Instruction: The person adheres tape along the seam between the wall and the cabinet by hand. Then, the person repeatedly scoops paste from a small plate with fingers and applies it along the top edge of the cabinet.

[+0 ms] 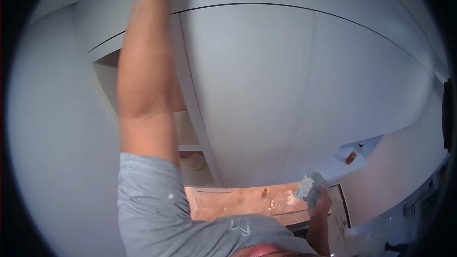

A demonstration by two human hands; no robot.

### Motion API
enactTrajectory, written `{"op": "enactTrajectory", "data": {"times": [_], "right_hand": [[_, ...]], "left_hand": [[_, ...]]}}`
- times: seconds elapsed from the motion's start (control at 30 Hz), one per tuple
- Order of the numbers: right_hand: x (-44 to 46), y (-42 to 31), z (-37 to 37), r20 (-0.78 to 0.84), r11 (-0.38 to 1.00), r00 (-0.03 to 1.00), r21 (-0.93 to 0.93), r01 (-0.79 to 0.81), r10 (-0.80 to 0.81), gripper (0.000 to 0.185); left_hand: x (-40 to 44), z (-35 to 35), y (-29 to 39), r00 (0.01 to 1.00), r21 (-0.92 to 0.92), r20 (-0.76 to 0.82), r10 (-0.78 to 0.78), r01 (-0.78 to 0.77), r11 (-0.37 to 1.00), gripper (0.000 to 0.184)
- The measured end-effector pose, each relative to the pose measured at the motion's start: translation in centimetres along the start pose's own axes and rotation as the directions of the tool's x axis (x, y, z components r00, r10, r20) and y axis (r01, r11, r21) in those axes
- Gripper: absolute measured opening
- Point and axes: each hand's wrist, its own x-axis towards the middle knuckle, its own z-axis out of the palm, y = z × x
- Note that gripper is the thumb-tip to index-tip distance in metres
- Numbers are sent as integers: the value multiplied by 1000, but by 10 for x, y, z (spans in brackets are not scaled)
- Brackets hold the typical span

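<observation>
While the right hand is gripping a flat, grey, metal-looking plate near four o'clock, its unsmeared edge is probably offering light, stiff purchase; left fingers aren't showing, state unclear.

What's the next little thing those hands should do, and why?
I'd guess: lift the right hand a bit, bringing its grey blade closer to the raised left arm. There's white paste on the blade, but it's held low while that arm stretches high. The left hand is out of sight, so I can't tell if it needs paste.
</observation>
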Motion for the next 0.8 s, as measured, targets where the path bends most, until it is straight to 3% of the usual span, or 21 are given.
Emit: {"op": "enactTrajectory", "data": {"times": [0.07, 0.13, 0.2, 0.23, 0.27, 0.3, 0.33, 0.4, 0.57, 0.67, 0.7, 0.77, 0.8], "right_hand": [[-6, -2, -2, -23, 998, 998, -17, 57, -57, 39], [-12, -5, -13, -171, 997, 985, -75, -32, 19, 38], [-14, 0, -36, -215, 998, 976, -54, -35, 22, 37], [-16, -3, -38, -317, 995, 947, -63, -79, 55, 36], [-23, -10, -36, -284, 996, 959, -91, -16, -10, 36], [-32, -23, -29, -305, 987, 952, -154, -50, 1, 35], [-38, -26, -24, -319, 1000, 947, -23, 17, -23, 34], [-11, 9, -64, -300, 999, 953, 37, -38, 47, 33], [-22, -4, -23, -239, 992, 967, 108, -61, 85, 34], [-33, -6, -20, -224, 997, 971, 33, -76, 82, 36], [-36, -8, -14, -221, 996, 971, -7, -93, 90, 36], [-40, -16, -5, -199, 981, 979, 193, -5, 44, 36], [-43, -27, 4, -217, 965, 975, 261, 3, 55, 36]], "left_hand": [[0, -60, -32, 999, 51, -44, -6, 8, 999, 10], [17, -85, -70, 999, 53, 29, -35, 33, 998, 12], [46, -86, -101, 989, 60, 130, -70, 63, 996, 14], [57, -75, -111, 984, 87, 155, -93, 80, 993, 15], [63, -57, -114, 980, 107, 167, -109, 92, 990, 16], [66, -38, -110, 979, 130, 163, -126, 105, 986, 16], [65, -19, -104, 976, 148, 161, -147, 124, 981, 17], [55, 15, -82, 973, 172, 160, -164, 137, 976, 19], [12, 49, -8, 978, 198, 130, -165, 138, 971, 24], [-31, 57, 36, 979, 98, 157, -129, 115, 989, 26], [-44, 61, 39, 988, -90, 151, -27, 41, 995, 24], [-112, 78, 20, 917, -287, 344, 200, -100, 953, 29], [-164, 87, 5, 835, -388, 475, 277, -84, 918, 36]]}}
